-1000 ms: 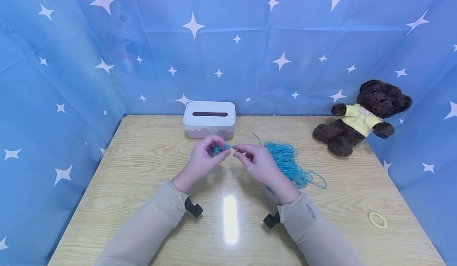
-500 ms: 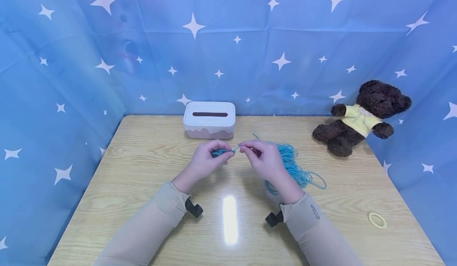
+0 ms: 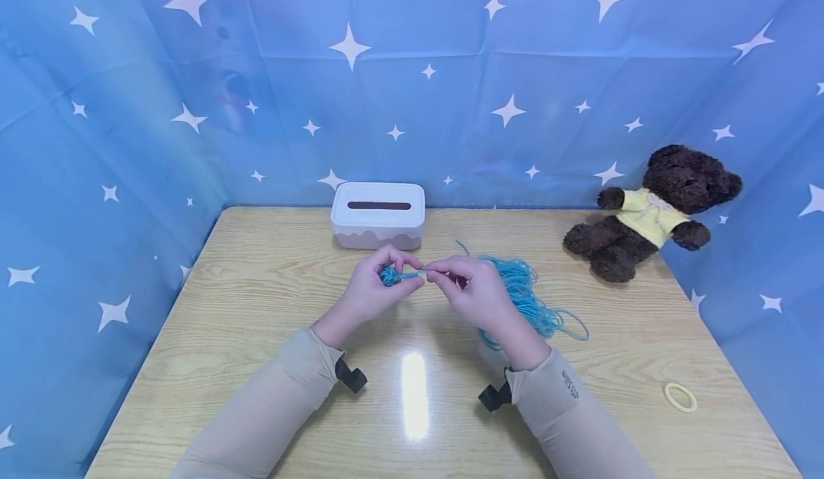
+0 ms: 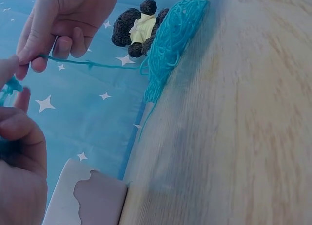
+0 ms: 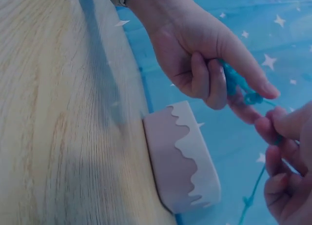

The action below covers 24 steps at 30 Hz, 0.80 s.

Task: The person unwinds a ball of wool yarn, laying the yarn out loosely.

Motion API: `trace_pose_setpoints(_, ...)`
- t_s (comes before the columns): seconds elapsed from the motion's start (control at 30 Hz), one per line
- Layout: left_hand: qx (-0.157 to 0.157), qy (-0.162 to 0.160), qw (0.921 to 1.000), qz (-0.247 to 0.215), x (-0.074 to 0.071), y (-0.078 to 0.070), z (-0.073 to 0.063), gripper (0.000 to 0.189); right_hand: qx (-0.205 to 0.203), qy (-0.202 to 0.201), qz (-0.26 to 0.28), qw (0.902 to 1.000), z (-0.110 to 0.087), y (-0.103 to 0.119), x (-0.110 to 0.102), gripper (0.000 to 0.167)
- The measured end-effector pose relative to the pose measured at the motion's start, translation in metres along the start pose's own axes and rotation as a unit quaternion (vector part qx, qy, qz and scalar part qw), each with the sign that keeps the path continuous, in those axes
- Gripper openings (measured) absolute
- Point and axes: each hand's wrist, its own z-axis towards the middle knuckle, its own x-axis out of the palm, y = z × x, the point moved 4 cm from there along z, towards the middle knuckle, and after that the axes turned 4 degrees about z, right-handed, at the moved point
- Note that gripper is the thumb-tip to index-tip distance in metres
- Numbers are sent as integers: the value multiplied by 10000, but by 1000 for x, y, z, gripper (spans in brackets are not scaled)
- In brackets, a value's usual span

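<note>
Thumb and fingers of my left hand (image 3: 367,284) pinch a small bunched piece of turquoise yarn (image 3: 389,276), which looks knotted or looped in the right wrist view. Just to its right, my right hand (image 3: 472,289) pinches a strand drawn from that bunch, fingertips almost meeting the left ones. From the right fingers a single yarn strand (image 4: 109,65) runs to the large loose turquoise skein (image 3: 526,299), lying on the table beneath and beyond the right wrist. Part of the bunch is hidden inside the left palm.
Behind the hands a white and pinkish tissue box (image 3: 378,214) stands at the table's back edge. A brown teddy bear (image 3: 644,214) in a yellow shirt leans at the back right. A pale yellow ring (image 3: 680,397) lies on the wooden table (image 3: 257,264), front right.
The right hand first drew away rightward, pulling a strand out from the bunch, then came slightly back toward the left hand. The left fingers shifted slightly on the bunch.
</note>
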Motion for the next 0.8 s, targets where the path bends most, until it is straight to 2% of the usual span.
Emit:
trace_pose_setpoints(0.2, -71, -130, 9995, 280, -1, -1, -1, 17, -119, -63, -107, 9999, 0, 2, -1, 14)
trace_pose_setpoints(0.33, -23, -139, 9989, 437, -2, -2, -1, 7, -279, -319, -222, 9989, 0, 3, -3, 10)
trace_pose_setpoints(0.47, 259, -66, 9988, 420, -2, -3, -3, 4, -228, -669, -292, 9971, -1, 2, -9, 7)
trace_pose_setpoints(0.57, 523, 120, 9978, 377, -1, -4, -4, 7, -34, -784, -341, 9963, -1, 0, -12, 7)
trace_pose_setpoints(0.63, 587, 247, 9974, 327, 1, -4, -4, 6, 44, -818, -386, 9959, -1, -1, -14, 7)
trace_pose_setpoints(0.8, 250, 362, 9988, -229, 1, -4, -5, 6, 287, -1014, -362, 9938, -1, -4, -23, 5)
